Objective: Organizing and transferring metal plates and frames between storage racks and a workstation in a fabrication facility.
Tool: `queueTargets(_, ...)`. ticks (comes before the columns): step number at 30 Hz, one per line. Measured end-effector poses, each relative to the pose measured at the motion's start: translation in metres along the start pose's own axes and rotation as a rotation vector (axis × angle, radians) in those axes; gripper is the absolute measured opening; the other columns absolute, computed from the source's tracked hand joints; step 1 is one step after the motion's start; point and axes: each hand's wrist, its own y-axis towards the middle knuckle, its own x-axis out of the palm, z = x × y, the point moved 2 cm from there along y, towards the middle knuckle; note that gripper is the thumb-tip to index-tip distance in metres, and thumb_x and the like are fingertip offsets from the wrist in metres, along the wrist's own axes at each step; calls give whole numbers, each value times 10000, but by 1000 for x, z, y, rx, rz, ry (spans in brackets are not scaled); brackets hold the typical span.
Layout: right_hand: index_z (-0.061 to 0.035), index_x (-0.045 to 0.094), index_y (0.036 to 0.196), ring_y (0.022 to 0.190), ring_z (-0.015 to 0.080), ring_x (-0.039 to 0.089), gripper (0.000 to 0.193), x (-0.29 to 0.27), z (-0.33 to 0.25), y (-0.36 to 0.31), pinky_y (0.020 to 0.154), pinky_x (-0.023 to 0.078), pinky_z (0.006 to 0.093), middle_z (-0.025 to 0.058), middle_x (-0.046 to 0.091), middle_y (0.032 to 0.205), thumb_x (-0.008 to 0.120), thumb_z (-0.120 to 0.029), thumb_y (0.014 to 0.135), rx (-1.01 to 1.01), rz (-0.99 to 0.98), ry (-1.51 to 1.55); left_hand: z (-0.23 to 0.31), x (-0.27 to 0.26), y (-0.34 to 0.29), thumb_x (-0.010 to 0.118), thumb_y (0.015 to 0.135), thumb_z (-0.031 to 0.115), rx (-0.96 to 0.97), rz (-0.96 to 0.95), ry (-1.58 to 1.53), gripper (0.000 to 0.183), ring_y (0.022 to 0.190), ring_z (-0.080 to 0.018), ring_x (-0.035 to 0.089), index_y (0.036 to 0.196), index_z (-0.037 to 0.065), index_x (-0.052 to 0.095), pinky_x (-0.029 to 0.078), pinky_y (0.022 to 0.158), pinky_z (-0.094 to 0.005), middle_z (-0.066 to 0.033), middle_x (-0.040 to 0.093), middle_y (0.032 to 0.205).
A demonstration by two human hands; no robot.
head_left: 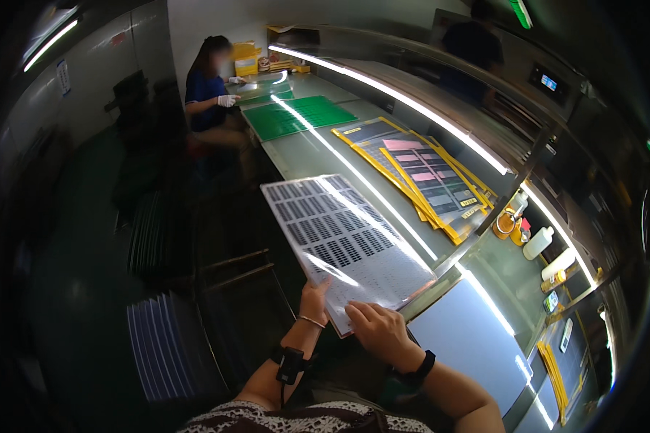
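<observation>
A white rectangular panel [354, 224], printed with rows of dark blocks, is tilted up in front of me, its surface shiny under the lamps. My left hand [315, 300] grips its near left edge, the thumb lying on top. Over the near edge, close to the corner, rests my right hand [377, 329] with curled fingers, their tips against the printed face. What those fingers pinch, if anything, is hidden beneath them. A smooth pale blue-white sheet [469, 335] lies on the table just right of my right hand.
Yellow-edged films [426, 173] lie stacked beyond the panel, and green boards [300, 117] farther back. Bottles [538, 243] stand at right. A rack of upright boards [170, 346] is low on my left. A gloved co-worker [211, 94] sits at the far end; another person [471, 54] stands behind the lamp frame.
</observation>
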Motion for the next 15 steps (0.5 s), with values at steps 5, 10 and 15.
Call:
queueTargets(5,-26,612,981,645,241,630,270,-60,59,0,579,502,329,118,640,775,502,14,737,318,165,7,57,-4,-40,619,818,65,75,70,177,277,822,-179,589,1081,-1,560,477,772,-300,-79,616,951)
queueTargets(10,-54,540,1198,622,65,558,358,-216,116,-31,509,379,200,47,644,850,413,-204,899,682,465,105,137,-72,-79,636,806,72,179,106,297,259,817,-147,600,1060,42,594,487,758,-277,-60,638,915)
queueTargets(15,-65,558,1174,1044,214,549,366,-353,78,-107,781,436,254,105,527,1219,334,-252,953,497,154,-855,195,-139,-106,629,809,65,441,331,383,256,805,-152,615,1059,23,585,494,732,-261,-72,641,941)
